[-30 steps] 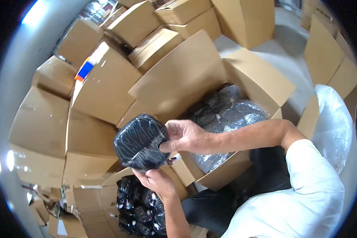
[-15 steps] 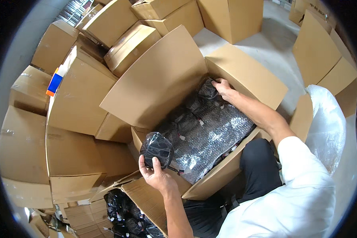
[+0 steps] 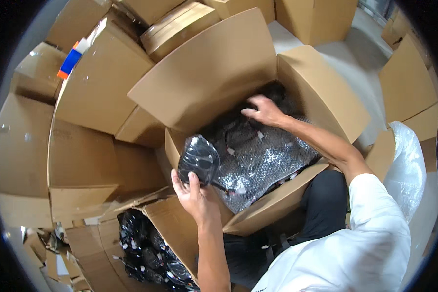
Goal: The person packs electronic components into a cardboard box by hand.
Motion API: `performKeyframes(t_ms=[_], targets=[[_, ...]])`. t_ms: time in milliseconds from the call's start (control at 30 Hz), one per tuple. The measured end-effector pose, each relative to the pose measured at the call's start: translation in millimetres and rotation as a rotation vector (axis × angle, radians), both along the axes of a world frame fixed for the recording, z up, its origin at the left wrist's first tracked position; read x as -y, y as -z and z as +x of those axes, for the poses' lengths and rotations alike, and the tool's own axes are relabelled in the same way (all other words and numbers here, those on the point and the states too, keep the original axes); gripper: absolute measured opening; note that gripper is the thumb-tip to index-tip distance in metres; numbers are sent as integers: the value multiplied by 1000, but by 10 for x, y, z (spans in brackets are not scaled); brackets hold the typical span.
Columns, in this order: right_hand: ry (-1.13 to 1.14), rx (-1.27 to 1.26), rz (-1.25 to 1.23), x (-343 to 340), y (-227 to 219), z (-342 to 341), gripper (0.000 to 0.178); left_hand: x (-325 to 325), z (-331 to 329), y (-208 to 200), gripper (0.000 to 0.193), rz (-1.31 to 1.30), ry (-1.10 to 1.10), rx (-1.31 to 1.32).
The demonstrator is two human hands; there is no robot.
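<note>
The left hand (image 3: 195, 198) gripped a rounded bundle in shiny black wrap (image 3: 198, 160), its fingers bent against the near side, and held it up at the left end of a large open carton (image 3: 272, 200). Below the bundle a short dark cable ran to a pale connector (image 3: 240, 189) over the bubble wrap.

The right hand (image 3: 264, 112) hung over the far part of the same carton, blurred, thumb and fingers apart, with nothing seen between them; whether it touched the packing beneath could not be told. Under it, a sheet of bubble wrap (image 3: 263, 168) lay across dark contents, with small white plugs showing, and a black packet (image 3: 273, 91) sat in the far corner.

Nearer the body, left of the forearm, a second carton (image 3: 173, 226) stood open, holding many black-wrapped packets (image 3: 153, 255) with white plugs among them. Dark trousers (image 3: 326, 197) and a white shirt (image 3: 336, 248) filled the lower right. Clear wrap (image 3: 406, 165) bulged at the far right, and closed cartons (image 3: 95, 90) were stacked along the left.
</note>
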State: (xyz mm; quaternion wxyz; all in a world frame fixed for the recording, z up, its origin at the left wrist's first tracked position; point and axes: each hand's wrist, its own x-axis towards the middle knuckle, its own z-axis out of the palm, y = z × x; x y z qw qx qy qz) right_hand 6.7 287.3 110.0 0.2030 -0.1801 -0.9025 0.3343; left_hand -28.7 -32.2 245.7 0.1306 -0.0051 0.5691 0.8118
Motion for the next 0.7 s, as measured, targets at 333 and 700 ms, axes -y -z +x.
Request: performKeyframes(t_ms=[333,700], targets=[[-348,60,-1374,1170,-798,-537,36,245,-120,-155,65,-298,-49,-58],[70,240,-1429,1761,495,-334,33,497,-240,-188,54,-213,-62,-49]])
